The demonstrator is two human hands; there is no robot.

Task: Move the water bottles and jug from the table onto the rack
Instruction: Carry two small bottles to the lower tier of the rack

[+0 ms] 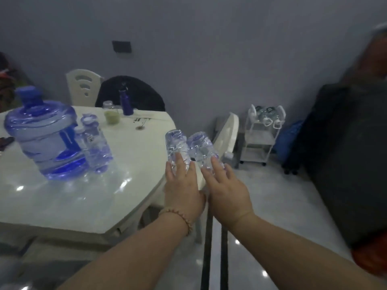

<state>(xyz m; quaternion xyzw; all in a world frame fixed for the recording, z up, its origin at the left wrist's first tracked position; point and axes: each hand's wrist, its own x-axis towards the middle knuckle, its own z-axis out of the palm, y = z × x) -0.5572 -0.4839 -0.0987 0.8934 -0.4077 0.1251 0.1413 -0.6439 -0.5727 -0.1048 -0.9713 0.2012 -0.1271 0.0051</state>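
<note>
My left hand (182, 189) grips one clear water bottle (176, 143) and my right hand (227, 191) grips a second clear bottle (200, 146). Both bottles lie tilted away from me, side by side, just off the table's right edge. A big blue water jug (45, 137) with a blue cap stands on the white table (129, 155) at the left. Two small clear bottles (95, 143) stand against the jug's right side. The white wheeled rack (260, 141) stands by the far wall, with several bottles (267, 116) lying on its top shelf.
A dark blue flask (126, 102), a glass jar (108, 105) and a green cup (112, 117) sit at the table's far side. White chairs (227, 132) stand behind and right of the table. A dark sofa (345, 153) fills the right. The glossy floor lies between me and the rack.
</note>
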